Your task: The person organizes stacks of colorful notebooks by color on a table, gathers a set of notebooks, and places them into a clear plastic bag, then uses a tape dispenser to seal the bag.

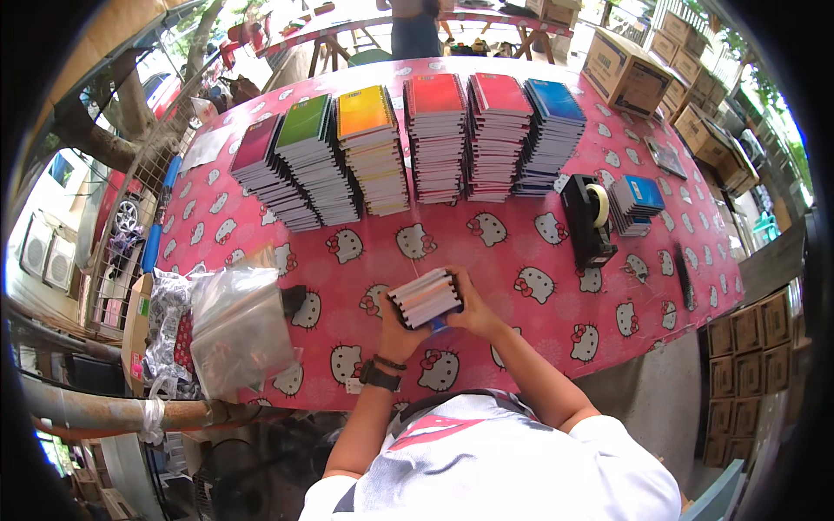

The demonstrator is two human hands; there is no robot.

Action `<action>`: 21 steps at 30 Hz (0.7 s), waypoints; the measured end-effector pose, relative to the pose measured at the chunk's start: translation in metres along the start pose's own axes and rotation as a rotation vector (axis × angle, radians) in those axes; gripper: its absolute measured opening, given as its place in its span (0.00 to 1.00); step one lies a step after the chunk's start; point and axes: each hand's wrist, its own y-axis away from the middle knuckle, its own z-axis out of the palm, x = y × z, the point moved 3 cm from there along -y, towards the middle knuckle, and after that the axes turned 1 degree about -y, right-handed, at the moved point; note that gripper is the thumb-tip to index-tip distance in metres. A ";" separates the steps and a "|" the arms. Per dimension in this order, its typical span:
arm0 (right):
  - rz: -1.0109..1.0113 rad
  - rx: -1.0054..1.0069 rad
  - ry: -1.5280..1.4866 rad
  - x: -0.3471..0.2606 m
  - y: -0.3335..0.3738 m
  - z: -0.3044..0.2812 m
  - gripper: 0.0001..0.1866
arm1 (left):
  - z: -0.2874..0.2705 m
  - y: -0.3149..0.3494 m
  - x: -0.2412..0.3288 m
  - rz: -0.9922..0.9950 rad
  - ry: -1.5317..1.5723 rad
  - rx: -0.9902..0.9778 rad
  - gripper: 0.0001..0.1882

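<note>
Over the pink table [521,260], left hand [398,334] and right hand [472,310] — wrists bent inward — clasp 1 notebook bundle [425,298].

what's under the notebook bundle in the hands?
Both hands, left hand and right hand, grip the small notebook stack over the pink cartoon-cat tablecloth. A bit of blue shows at its lower edge. Whether it rests on the table is hidden.
</note>
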 end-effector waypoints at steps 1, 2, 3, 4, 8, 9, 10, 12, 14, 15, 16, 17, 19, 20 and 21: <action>-0.040 -0.026 0.014 0.002 0.003 -0.001 0.44 | 0.003 0.002 0.007 0.036 -0.047 -0.022 0.49; -0.080 -0.052 0.027 0.003 0.006 -0.005 0.44 | 0.004 0.004 0.014 0.028 -0.030 -0.022 0.47; -0.124 -0.080 0.040 -0.002 0.006 -0.003 0.44 | 0.002 0.006 0.022 0.024 -0.017 -0.021 0.46; -0.119 -0.102 0.083 -0.006 0.008 -0.001 0.44 | 0.001 0.007 0.025 0.019 -0.003 -0.021 0.45; -0.063 -0.139 0.052 -0.009 0.010 0.008 0.43 | 0.004 0.016 0.006 0.091 -0.052 -0.003 0.43; -0.046 -0.136 0.004 -0.005 0.007 0.007 0.43 | 0.004 0.012 0.002 0.084 -0.029 0.002 0.43; -0.012 -0.145 0.028 0.001 0.008 0.007 0.43 | 0.004 0.010 -0.002 0.078 -0.005 0.007 0.42; -0.119 -0.128 0.097 0.005 0.008 0.009 0.43 | 0.006 0.015 -0.013 0.076 -0.004 0.016 0.43; -0.066 -0.093 0.061 0.010 0.009 0.008 0.43 | 0.004 0.016 -0.025 0.048 -0.001 0.021 0.42; 0.035 -0.066 -0.002 0.007 0.008 0.005 0.42 | 0.005 0.010 -0.025 0.027 0.004 0.021 0.41; 0.137 -0.040 -0.065 0.006 0.006 0.002 0.41 | 0.005 0.005 -0.024 0.007 0.010 0.021 0.41; 0.134 -0.005 0.000 0.004 -0.001 -0.002 0.40 | 0.002 -0.001 -0.023 -0.031 0.032 0.042 0.40; 0.134 0.090 0.126 -0.001 -0.015 -0.017 0.38 | 0.007 -0.020 0.001 -0.120 0.080 0.059 0.38; 0.070 0.152 0.219 0.002 -0.027 -0.022 0.32 | 0.009 -0.031 -0.002 -0.111 0.083 0.122 0.36; 0.160 0.137 0.221 0.013 -0.036 -0.025 0.30 | 0.004 -0.040 -0.008 -0.189 -0.045 0.089 0.36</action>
